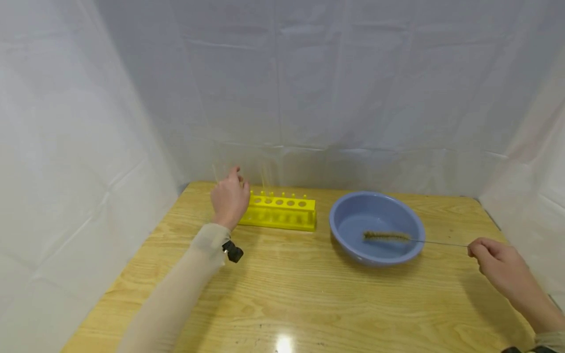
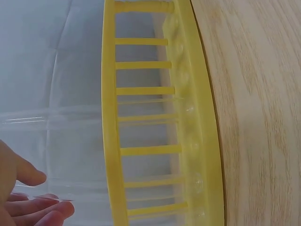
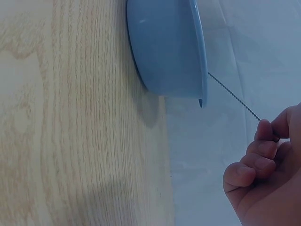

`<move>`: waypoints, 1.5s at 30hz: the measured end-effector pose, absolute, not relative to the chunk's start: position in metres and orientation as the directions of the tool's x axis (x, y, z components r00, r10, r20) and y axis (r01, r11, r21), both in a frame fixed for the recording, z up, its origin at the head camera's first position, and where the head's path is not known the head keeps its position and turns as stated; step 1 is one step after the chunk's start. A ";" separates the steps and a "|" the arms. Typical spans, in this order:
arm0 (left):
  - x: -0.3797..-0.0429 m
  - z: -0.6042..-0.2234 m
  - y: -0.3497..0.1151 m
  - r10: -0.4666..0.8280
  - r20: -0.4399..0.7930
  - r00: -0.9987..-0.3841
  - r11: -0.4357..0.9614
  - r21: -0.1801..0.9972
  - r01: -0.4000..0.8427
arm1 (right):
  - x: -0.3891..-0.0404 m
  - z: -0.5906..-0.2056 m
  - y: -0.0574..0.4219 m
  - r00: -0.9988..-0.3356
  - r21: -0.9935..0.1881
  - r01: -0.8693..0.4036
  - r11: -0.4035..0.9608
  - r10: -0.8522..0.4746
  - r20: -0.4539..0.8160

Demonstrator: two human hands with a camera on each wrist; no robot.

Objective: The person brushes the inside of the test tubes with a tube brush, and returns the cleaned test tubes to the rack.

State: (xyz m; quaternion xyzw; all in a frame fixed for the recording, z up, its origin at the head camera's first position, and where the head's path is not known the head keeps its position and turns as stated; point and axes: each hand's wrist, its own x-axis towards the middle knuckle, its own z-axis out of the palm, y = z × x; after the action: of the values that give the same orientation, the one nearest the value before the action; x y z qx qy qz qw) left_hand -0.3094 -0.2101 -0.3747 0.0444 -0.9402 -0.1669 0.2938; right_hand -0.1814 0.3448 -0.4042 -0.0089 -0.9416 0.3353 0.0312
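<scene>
At the rack's left end my left hand has a clear test tube between its thumb and fingers, which touch the glass. The tube stands in a yellow test tube rack. Another clear test tube stands in the rack to the right of this hand. My right hand pinches the twisted wire end of a test tube brush. The brush's brown bristles lie over the inside of a blue basin; its wire crosses the basin's right rim.
Wooden table carries the rack on the left and the basin on the right. White sheeting hangs behind the table and along both sides. Glass in the rack is faint and hard to make out.
</scene>
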 end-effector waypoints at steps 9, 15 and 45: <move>-0.307 -0.378 -0.211 -0.156 0.557 -0.816 0.936 0.347 0.058 | -0.181 -0.406 0.345 -0.997 -0.631 0.007 0.776 0.053 0.053; -0.300 -0.377 -0.211 -0.140 0.574 -0.807 0.911 0.394 0.122 | -0.181 -0.405 0.344 -0.995 -0.633 -0.002 0.774 0.060 0.077; -0.297 -0.369 -0.166 -0.154 0.363 -0.919 0.604 0.770 0.204 | -0.187 -0.401 0.343 -0.994 -0.587 -0.038 0.809 0.028 0.102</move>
State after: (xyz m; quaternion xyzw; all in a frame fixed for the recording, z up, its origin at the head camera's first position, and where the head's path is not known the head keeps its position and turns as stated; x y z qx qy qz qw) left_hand -0.2968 -0.1656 -0.3691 -0.0143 -0.8728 -0.4446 0.2009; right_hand -0.1866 0.3426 -0.4011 0.0027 -0.9495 0.3093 0.0529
